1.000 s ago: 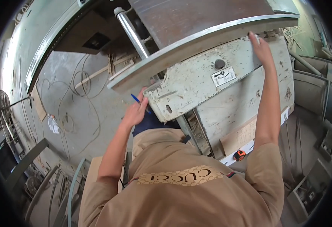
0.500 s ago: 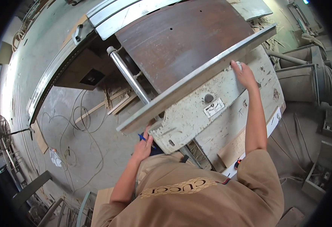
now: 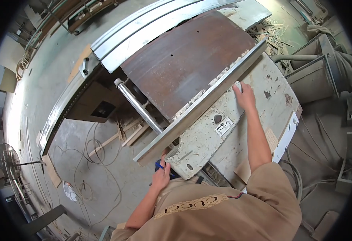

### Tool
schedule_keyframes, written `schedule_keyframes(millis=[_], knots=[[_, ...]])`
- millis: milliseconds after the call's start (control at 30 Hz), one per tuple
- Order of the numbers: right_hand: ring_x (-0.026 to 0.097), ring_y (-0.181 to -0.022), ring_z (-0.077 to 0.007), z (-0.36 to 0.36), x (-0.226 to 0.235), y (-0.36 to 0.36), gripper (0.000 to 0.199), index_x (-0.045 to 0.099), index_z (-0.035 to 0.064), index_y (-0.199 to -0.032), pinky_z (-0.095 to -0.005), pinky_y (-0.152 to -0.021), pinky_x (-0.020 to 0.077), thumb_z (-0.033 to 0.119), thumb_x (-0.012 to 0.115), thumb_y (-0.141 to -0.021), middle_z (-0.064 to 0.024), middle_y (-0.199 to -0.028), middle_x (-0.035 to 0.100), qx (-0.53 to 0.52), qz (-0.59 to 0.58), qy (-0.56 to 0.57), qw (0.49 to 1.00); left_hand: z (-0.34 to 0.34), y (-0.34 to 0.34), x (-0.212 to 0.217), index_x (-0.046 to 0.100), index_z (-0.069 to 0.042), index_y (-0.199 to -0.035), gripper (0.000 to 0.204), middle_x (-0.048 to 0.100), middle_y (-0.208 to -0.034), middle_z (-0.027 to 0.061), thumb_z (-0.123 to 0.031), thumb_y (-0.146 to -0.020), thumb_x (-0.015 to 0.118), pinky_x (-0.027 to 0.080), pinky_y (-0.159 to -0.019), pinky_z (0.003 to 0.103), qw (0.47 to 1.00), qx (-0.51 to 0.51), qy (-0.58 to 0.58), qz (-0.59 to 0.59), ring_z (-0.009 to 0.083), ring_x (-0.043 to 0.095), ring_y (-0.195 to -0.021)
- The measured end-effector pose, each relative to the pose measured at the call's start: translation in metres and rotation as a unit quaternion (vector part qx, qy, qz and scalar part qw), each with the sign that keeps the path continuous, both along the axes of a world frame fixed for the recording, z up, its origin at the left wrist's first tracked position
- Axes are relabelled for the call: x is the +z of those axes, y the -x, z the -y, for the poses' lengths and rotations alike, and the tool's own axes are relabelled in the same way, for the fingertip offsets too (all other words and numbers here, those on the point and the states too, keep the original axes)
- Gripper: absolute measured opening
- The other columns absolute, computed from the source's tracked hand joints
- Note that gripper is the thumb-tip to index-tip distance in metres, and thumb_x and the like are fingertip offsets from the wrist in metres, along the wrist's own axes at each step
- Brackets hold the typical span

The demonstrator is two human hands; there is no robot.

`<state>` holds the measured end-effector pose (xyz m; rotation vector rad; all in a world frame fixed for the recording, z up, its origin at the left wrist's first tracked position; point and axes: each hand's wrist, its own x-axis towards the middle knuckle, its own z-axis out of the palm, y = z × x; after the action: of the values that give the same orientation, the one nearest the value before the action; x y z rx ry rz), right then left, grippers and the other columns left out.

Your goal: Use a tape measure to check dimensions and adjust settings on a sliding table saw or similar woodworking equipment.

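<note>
My left hand (image 3: 162,175) is closed about the near left corner of a chipped cream-painted fence carriage (image 3: 202,144), close to my waist. Something slim and blue (image 3: 159,165) shows at its fingers; its kind is unclear. At the carriage's far right edge, my right hand (image 3: 245,96) grips with the thumb on top and the other fingers partly hidden. A long metal fence bar (image 3: 220,86) runs along the carriage's far side. It lies across the brown, rust-stained table saw top (image 3: 184,60), with a line of pale dust (image 3: 196,99) beside it.
A round steel rail (image 3: 137,105) runs under the fence on the left. Loose cables (image 3: 97,156) and wood offcuts (image 3: 133,130) lie on the floor. A standing fan (image 3: 9,156) is far left, a grey dust-collector box (image 3: 310,78) at right. A silvery sliding table (image 3: 135,34) lines the far side.
Both hands and the fence have come toward me, baring a strip of dust on the saw top. The view has shifted too.
</note>
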<state>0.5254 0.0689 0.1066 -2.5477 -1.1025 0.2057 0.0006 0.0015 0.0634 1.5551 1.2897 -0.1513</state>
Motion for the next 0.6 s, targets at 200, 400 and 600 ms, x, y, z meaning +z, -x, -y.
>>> schedule_keyframes(millis=[200, 400, 600], knots=[[0.031, -0.151, -0.0436, 0.019, -0.027, 0.002, 0.069, 0.038, 0.01, -0.158, -0.0543, -0.123, 0.0233, 0.05, 0.053, -0.103, -0.0187, -0.161, 0.04, 0.021, 0.076, -0.005, 0.997, 0.005, 0.007, -0.005, 0.021, -0.007, -0.164, 0.071, 0.047, -0.153, 0.0297, -0.053, -0.111, 0.028, 0.034, -0.118, 0.042, 0.998, 0.017, 0.002, 0.066, 0.0441, 0.042, -0.146], [0.038, -0.146, -0.0429, 0.129, 0.005, 0.034, 0.06, 0.049, 0.0107, -0.149, -0.0525, -0.12, 0.0302, 0.035, 0.068, -0.097, -0.0227, -0.154, 0.047, 0.023, 0.096, -0.196, 0.976, -0.021, 0.042, 0.039, 0.06, -0.003, -0.131, 0.059, 0.067, -0.102, 0.0192, -0.05, -0.112, 0.031, 0.051, -0.089, 0.04, 0.989, 0.003, -0.098, 0.114, 0.029, 0.067, -0.102], [0.046, -0.14, -0.0398, 0.341, 0.001, 0.128, 0.054, 0.056, 0.0107, -0.142, -0.0489, -0.119, 0.036, 0.026, 0.072, -0.093, -0.0216, -0.148, 0.053, -0.316, 0.112, -0.132, 0.933, -0.155, 0.045, 0.122, 0.054, -0.009, -0.125, 0.034, 0.045, -0.069, -0.0045, -0.033, -0.103, 0.063, 0.027, -0.043, 0.021, 0.956, 0.171, -0.167, 0.167, 0.0022, 0.035, -0.049]])
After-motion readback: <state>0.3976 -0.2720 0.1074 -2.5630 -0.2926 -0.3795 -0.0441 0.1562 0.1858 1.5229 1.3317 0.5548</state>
